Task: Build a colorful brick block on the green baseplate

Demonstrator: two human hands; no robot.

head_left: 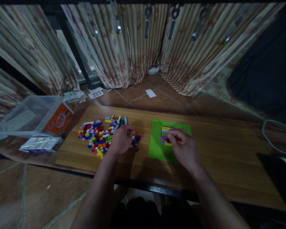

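Note:
A loose pile of small toy building bricks (101,143) in many colours lies on the left half of the wooden table. My left hand (121,140) is over the right side of this pile, its fingers curled down; whatever they hold is hidden. To the right lies a green studded baseplate (155,144), with a block of coloured bricks (165,129) built up in rows on it. My right hand (184,148) is above the right part of that block, thumb and finger pinched together. A bit of orange shows by its fingers, too small to make out.
The wooden table (224,152) is long and low. Left of it are a clear plastic bin (21,116) with an orange label and a white box (41,144). A dark flat object (275,175) is at the right end. Striped curtains (131,47) hang behind.

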